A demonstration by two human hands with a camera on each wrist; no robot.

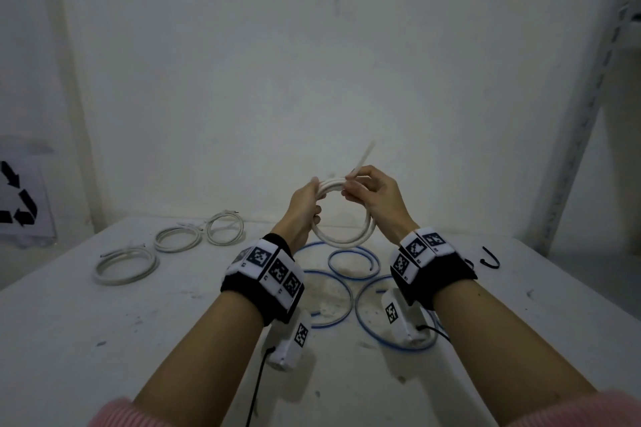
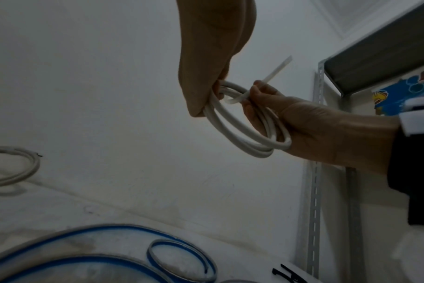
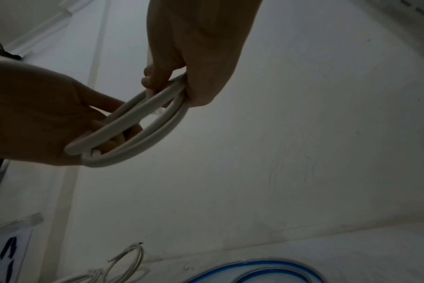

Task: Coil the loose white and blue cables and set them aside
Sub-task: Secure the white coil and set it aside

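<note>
Hands hold a white coil [image 1: 343, 218] above the table [image 1: 86, 322]: left hand [image 1: 303, 208] grips its side, right hand [image 1: 376, 199] pinches the loose end. 3 white coils [image 1: 125, 265] lie aside at left; the blue cable [image 1: 350, 263] sprawls uncoiled below.

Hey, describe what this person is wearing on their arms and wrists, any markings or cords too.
Both forearms are bare, with pink ribbed sleeves pushed up near the elbows. Each wrist carries a black band covered in white square tiles printed with black pixel-pattern markers. A white camera box bearing the same kind of marker hangs under each wrist, with a thin black cord trailing from it. The left hand and right hand are ungloved.
</note>
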